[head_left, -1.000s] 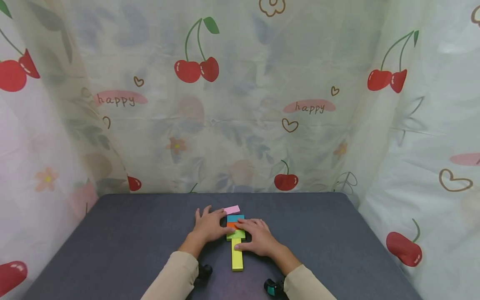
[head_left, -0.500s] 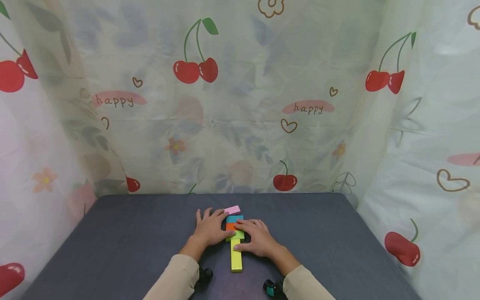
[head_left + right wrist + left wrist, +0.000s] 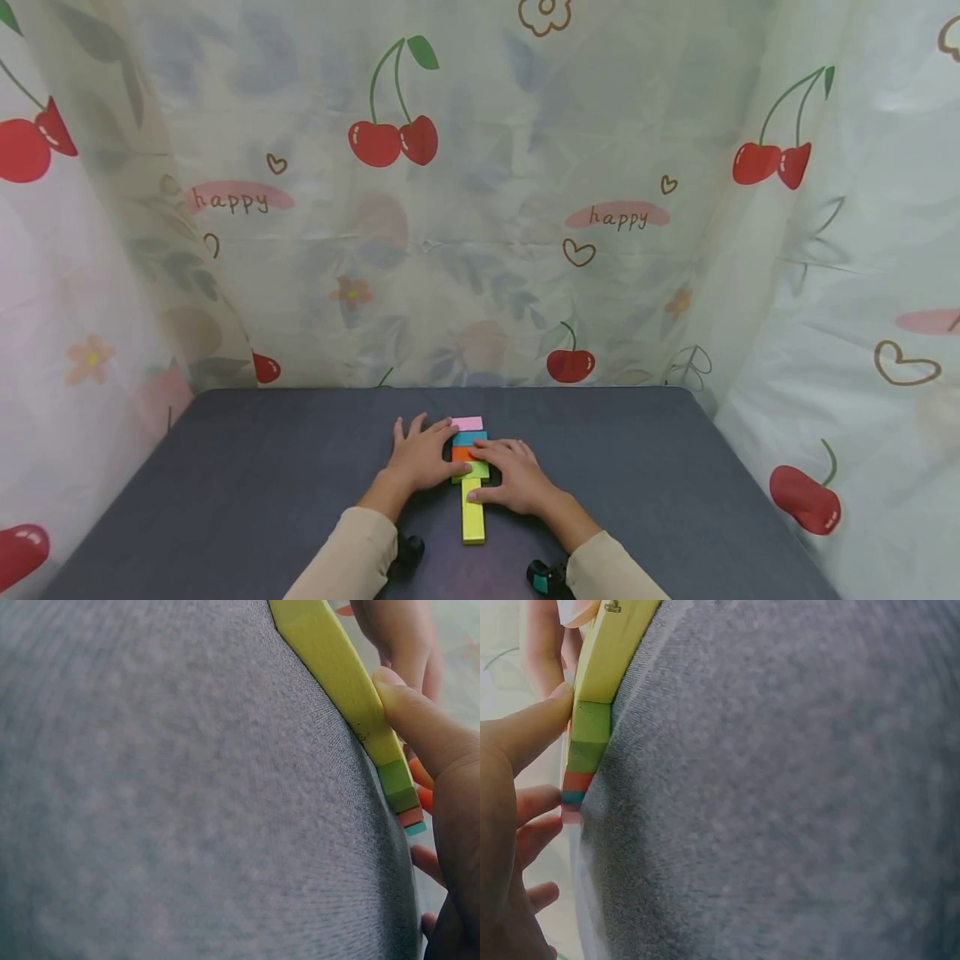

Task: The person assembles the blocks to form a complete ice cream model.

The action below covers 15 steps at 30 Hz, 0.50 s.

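A row of coloured wooden blocks lies on the dark table: a pink block point(image 3: 468, 423) farthest, then a blue block point(image 3: 469, 437), an orange block point(image 3: 460, 453), a light green block point(image 3: 480, 469) and a long yellow block point(image 3: 473, 521) pointing towards me. From the left, my left hand point(image 3: 420, 457) spreads over the row, its fingertips at the pink and blue ends and its thumb on the green block. My right hand point(image 3: 519, 477) comes from the right, thumb touching the yellow block and fingers over the orange one. Both hands' fingers look extended.
The dark grey cloth-covered table point(image 3: 300, 492) surrounds the blocks. A patterned curtain point(image 3: 480, 275) with cherries hangs behind it and at both sides. Black wrist devices point(image 3: 547, 577) sit under both forearms.
The pink block has turned from slanted to square with the row and now lies in line behind the blue block. Both hands stay almost where they were.
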### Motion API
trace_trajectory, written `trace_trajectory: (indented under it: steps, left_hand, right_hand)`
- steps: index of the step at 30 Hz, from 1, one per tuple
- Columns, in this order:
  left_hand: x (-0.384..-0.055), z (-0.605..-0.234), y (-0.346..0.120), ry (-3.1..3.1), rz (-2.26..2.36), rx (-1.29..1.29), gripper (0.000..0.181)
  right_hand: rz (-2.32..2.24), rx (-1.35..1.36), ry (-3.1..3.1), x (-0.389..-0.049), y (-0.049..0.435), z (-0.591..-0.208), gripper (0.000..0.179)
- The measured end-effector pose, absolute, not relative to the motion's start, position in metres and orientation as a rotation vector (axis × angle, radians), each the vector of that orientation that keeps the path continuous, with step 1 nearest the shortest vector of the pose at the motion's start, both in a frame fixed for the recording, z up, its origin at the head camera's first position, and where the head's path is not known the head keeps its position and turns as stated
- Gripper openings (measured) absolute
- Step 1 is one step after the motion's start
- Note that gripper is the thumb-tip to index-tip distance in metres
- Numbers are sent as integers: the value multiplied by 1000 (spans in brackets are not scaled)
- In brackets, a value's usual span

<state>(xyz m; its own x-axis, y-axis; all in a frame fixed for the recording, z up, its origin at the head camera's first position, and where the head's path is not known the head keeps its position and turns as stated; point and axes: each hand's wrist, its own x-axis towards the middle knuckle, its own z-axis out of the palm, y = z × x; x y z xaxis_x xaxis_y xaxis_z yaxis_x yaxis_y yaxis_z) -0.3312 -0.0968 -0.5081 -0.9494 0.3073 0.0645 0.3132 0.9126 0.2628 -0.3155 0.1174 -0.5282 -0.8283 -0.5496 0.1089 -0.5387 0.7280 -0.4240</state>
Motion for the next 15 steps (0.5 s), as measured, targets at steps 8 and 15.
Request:
trace_trajectory:
  steps: [8,15]
  left_hand:
    - [-330,-505,-97,-3046,-439,-546,75]
    - [-331,-506,-97,-3049,-425,-568,73]
  right_hand:
    - [-696,-900,2902,-315,118,-527,78]
    - [-699,-904,2898,-315,117,-527,80]
